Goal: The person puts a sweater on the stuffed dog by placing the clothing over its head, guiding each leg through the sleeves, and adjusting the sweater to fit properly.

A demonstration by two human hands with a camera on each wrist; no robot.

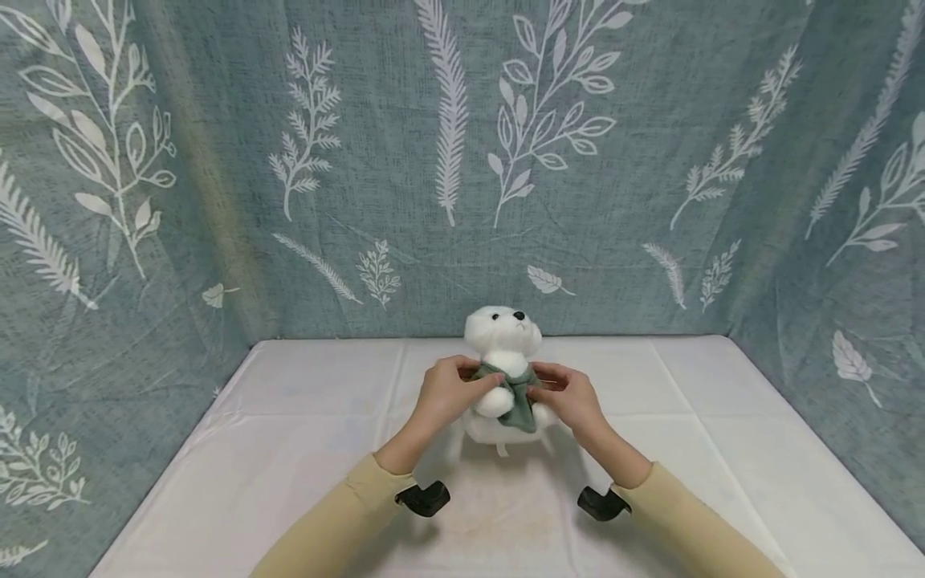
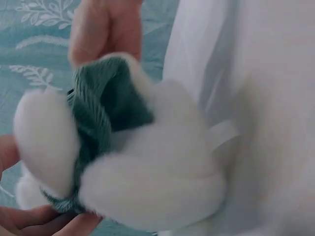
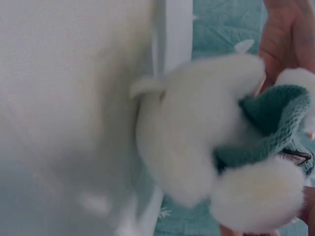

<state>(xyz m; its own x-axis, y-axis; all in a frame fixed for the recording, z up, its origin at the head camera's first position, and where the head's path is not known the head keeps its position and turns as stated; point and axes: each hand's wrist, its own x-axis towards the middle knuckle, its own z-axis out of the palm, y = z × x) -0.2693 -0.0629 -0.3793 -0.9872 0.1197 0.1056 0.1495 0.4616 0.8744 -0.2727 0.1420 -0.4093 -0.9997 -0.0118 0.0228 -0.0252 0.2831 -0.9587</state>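
A white plush bear (image 1: pixel 486 333) with a black nose and a green knitted scarf (image 1: pixel 519 409) is held upright, its face turned up and to the right. My left hand (image 1: pixel 450 392) grips one side at the scarf, thumb in front and fingers behind. On the other side my right hand (image 1: pixel 574 399) pinches the scarf near the bear's arm. In the left wrist view the plush body (image 2: pixel 167 142) hangs close over the white cloth. A small white tag (image 3: pixel 146 87) sticks out of its bottom in the right wrist view.
A white cloth covers the table (image 1: pixel 325 409), with fold creases running across it. Blue-green curtains (image 1: pixel 390 160) with white leaf prints stand behind and at both sides. Black wrist mounts (image 1: pixel 428 499) hang below both cream sleeves (image 1: pixel 340 514).
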